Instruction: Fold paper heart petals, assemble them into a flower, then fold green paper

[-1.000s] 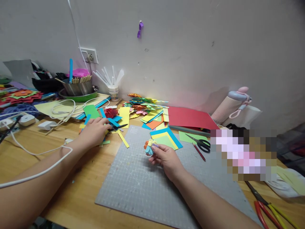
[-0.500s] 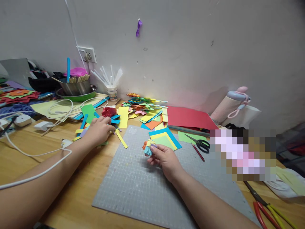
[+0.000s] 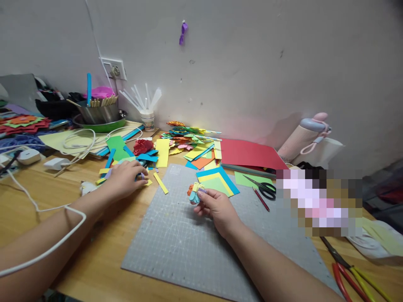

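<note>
My right hand [image 3: 214, 205] pinches a small paper flower [image 3: 195, 193] of orange, yellow, light blue and purple pieces above the grey cutting mat [image 3: 176, 235]. My left hand [image 3: 127, 178] reaches into a pile of coloured paper scraps left of the mat. Its fingers curl down around something bluish that they mostly hide. A dark red paper flower [image 3: 143, 147] and blue paper pieces [image 3: 147, 157] lie just behind that hand. Near its fingertips is a yellow paper strip [image 3: 161, 183], reaching the mat's edge.
Stacked coloured sheets [image 3: 217, 180], black scissors [image 3: 262, 187] and a red pencil [image 3: 261, 199] lie on the mat. Red-and-yellow-handled pliers [image 3: 349, 268] are at the right. A white cable [image 3: 75, 218] crosses my left forearm. A red sheet [image 3: 248, 153] lies at the back.
My left hand has moved slightly left and nearer to me, its fingers now lower among the scraps. My right hand keeps the paper flower in nearly the same place.
</note>
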Available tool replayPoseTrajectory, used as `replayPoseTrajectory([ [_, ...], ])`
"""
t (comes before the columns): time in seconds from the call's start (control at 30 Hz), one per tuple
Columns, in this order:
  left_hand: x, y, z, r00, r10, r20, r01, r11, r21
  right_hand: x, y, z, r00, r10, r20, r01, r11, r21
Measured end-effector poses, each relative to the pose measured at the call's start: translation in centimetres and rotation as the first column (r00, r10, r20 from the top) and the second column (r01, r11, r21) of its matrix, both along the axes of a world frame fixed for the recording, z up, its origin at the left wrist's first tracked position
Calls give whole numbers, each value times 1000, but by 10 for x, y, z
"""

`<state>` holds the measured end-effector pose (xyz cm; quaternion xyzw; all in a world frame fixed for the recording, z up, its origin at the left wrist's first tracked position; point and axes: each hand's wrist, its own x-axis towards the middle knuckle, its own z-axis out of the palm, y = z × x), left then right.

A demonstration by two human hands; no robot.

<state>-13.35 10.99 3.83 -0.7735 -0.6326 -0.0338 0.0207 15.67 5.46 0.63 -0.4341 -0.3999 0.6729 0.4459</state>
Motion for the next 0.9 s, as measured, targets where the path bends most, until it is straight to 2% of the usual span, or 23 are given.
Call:
replayPoseTrajectory([
  [0.2, 9, 6, 2, 997, -80, 21, 82, 988, -131, 0, 0, -1, 1000, 6, -1, -6, 1000, 6],
  [0.57, 12, -2, 12, 989, -107, 98, 128, 962, -240, 2, 1, -2, 1000, 29, -4, -29, 999, 17],
  [0.73, 34, -18, 14, 962, -101, 255, 170, 950, -261, 3, 2, -5, 999, 37, -9, -37, 999, 19],
  [0.8, 49, -28, 9, 894, -87, 439, 238, 923, -303, 2, 3, -5, 999, 35, -10, -35, 999, 17],
  [0.9, 68, -40, -3, 875, -82, 477, 274, 897, -348, 2, 3, -5, 999, 30, -12, -30, 999, 14],
])
